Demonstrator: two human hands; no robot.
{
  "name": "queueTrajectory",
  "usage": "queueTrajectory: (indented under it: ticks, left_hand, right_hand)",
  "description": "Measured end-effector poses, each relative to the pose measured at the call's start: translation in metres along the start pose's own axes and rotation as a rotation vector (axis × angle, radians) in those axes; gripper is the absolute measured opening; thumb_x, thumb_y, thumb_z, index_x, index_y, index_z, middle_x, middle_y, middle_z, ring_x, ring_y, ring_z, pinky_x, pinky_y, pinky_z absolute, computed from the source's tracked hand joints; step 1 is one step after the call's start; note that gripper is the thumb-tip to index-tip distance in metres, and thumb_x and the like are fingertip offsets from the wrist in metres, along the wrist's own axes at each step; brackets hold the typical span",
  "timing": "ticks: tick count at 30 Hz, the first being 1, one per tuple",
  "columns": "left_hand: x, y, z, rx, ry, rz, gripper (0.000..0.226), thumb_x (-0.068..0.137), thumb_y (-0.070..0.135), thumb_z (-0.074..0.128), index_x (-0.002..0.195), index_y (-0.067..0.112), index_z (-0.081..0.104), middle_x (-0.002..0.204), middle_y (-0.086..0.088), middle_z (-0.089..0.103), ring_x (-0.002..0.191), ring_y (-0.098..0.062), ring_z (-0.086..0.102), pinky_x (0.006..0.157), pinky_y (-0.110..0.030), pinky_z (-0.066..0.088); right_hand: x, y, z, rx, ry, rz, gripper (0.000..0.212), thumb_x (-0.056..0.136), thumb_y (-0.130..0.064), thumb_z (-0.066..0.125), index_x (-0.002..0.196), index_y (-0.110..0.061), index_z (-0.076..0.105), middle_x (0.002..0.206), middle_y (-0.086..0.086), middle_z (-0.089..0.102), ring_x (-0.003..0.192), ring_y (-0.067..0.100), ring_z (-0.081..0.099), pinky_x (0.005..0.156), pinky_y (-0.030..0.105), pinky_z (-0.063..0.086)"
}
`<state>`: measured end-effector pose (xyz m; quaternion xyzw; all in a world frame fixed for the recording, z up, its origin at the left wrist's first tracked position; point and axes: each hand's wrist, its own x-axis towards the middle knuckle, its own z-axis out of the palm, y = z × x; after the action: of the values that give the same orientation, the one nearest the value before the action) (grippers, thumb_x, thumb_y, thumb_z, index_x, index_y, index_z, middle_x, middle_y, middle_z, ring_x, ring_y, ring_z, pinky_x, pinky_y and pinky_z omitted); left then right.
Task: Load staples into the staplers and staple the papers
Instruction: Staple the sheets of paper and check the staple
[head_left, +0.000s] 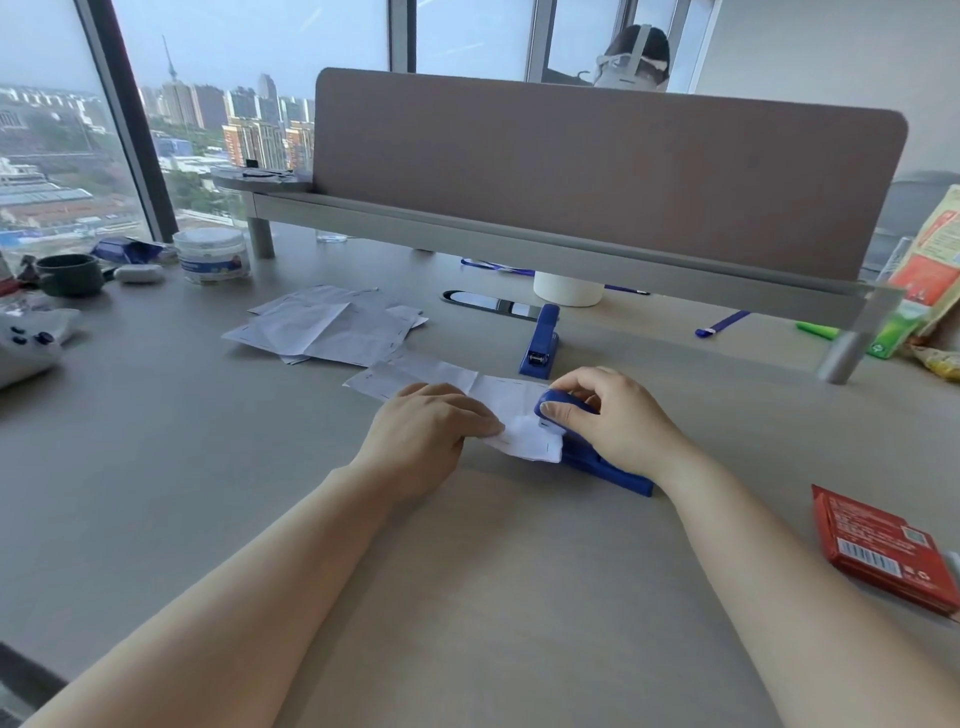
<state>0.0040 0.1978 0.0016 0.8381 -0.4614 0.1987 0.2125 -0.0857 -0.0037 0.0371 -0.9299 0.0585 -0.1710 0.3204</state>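
A blue stapler (608, 470) lies on the desk with its head toward the left. My right hand (608, 415) grips its top, the fingers curled over the head. A folded white paper (514, 410) has its corner inside the stapler's mouth. My left hand (431, 426) holds that paper at its near edge, fingers curled on it. A second blue stapler (542, 340) stands farther back, free of both hands. A pile of stapled white papers (327, 325) lies at the left rear. A red staple box (883, 545) rests at the right.
A brown divider panel (597, 171) on a grey rail crosses the desk's far side. A dark mug (70, 274) and a clear plastic tub (212, 254) stand at the far left. Snack packets (930, 280) sit at the far right. A person sits behind the divider.
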Motion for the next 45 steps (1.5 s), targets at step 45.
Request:
queueTrajectory:
  ticks: [45]
  left_hand:
    - [0.028,0.041,0.022,0.134,0.12,0.116,0.047,0.059,0.001,0.03,0.083,0.014,0.068,0.086,0.002,0.071,0.071,-0.024,0.066,0.071,-0.024,0.039]
  right_hand:
    - [-0.017,0.022,0.004,-0.4,0.021,-0.117,0.027,0.092,-0.028,0.053,0.104,-0.005,0.063,0.091,0.01,0.052,0.087,0.027,0.045,0.07,0.033,0.035]
